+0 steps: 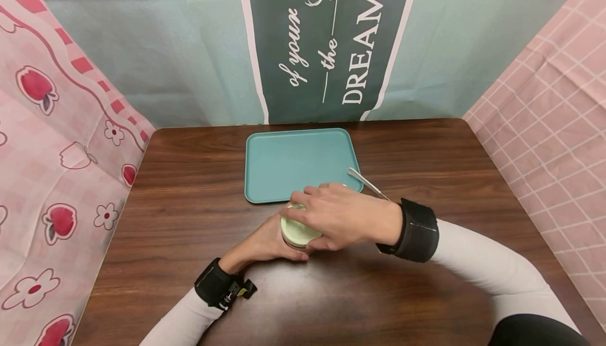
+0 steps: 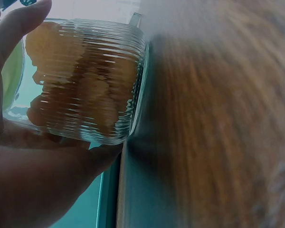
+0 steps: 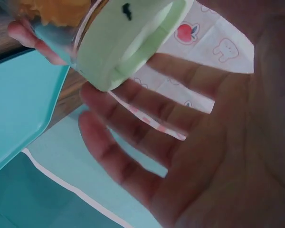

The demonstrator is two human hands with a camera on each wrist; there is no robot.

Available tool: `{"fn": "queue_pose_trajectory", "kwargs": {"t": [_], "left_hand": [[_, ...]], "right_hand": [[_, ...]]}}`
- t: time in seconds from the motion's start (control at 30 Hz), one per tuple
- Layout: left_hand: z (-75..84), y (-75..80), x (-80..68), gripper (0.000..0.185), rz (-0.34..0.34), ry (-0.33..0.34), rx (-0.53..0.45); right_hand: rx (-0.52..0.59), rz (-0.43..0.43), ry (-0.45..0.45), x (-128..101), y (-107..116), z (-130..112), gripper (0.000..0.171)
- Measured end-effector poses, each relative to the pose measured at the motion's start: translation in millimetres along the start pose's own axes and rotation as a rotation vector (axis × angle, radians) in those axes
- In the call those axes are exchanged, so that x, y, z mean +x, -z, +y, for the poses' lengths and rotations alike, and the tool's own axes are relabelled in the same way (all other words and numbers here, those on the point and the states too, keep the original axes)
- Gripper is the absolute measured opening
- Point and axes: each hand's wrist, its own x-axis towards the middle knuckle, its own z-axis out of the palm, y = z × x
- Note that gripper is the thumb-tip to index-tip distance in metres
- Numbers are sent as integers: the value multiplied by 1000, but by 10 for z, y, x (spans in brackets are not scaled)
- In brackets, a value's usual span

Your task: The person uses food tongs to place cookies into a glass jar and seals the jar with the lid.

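A ribbed clear glass jar [image 2: 85, 85] holds orange-brown pieces and stands at the tray's near edge. Its light green lid [image 1: 294, 233] faces up in the head view. My left hand [image 1: 270, 241] grips the jar's side, thumb toward me. From above, my right hand [image 1: 338, 214] grips the lid, with the fingers spread along the far rim and the thumb on the near side. The right wrist view shows these fingertips [image 3: 92, 95] at the edge of the lid, with a dark mark on its side.
Behind the hands, a teal tray [image 1: 298, 159] lies on the wooden table [image 1: 199, 167]. A slim white-handled utensil [image 1: 363, 180] leans over the tray's right edge, its other end hidden behind the right wrist. Printed cloths surround the table at the back and sides.
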Motion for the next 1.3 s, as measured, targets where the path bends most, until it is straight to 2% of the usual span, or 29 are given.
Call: {"fn": "queue_pose_trajectory", "kwargs": {"t": [0.2, 0.4, 0.5, 0.6, 0.7, 0.8, 0.87, 0.93, 1.03, 1.17, 1.3], "left_hand": [[-4, -2, 1, 91, -9, 4, -28], [-3, 7, 1, 99, -4, 10, -52], [-1, 13, 6, 100, 5, 8, -44], [-4, 12, 6, 98, 10, 5, -33], [-14, 7, 2, 96, 8, -4, -16], [-14, 6, -12, 97, 4, -9, 1], [-6, 7, -25, 102, 1, -1, 8], [4, 7, -36, 106, 5, 7, 17], [10, 1, -33, 109, 13, 7, 33], [3, -9, -20, 105, 20, -11, 47], [-6, -7, -20, 104, 16, -20, 46]], "right_hand": [[-80, 70, -56, 14, -43, -53, 66], [-157, 127, -143, 36, -94, -139, 63], [-172, 136, -175, 42, -112, -184, 63], [-143, 127, -181, 30, -109, -192, 64], [-50, 100, -136, 2, -86, -148, 68], [73, 42, -39, -23, -44, -84, 76], [116, -6, 25, -38, -14, -49, 86], [130, -44, 63, -46, 9, -29, 91], [119, -66, 80, -58, 16, -15, 88], [122, -36, 88, -53, -9, -12, 76], [112, -2, 98, -33, -26, -10, 73]]}}
